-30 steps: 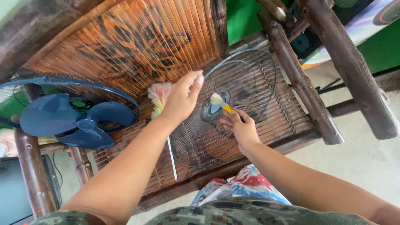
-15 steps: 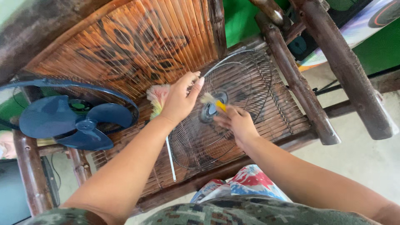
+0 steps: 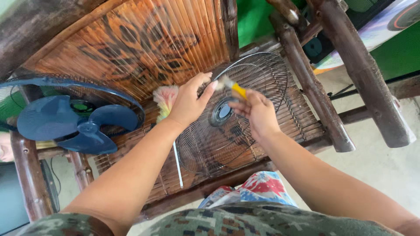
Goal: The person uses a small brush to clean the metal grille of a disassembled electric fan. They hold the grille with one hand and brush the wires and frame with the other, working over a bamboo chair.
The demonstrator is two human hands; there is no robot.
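left hand (image 3: 189,105) pinching the rim of the light, springy wire fan guard (image 3: 232,113), right hand (image 3: 258,114) fingers clamped on the yellow-handled brush (image 3: 234,88).

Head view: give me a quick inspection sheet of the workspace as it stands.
Surface: slatted bamboo bench seat, dark wooden frame.
Job's things: wire fan guard propped on the seat, leaning toward the backrest; small brush with yellow handle, bristles at the guard's upper left wires.
Clutter: pastel feather duster with white stick lying on the seat behind the left hand; blue fan blade in its rear guard at the bench's left end.
Grippers: left hand grips the guard's upper rim; right hand holds the brush.
Cables: dark cord on the floor beyond the bench, another under the left end.
Surroundings: green wall, pale floor, second wooden frame at right.
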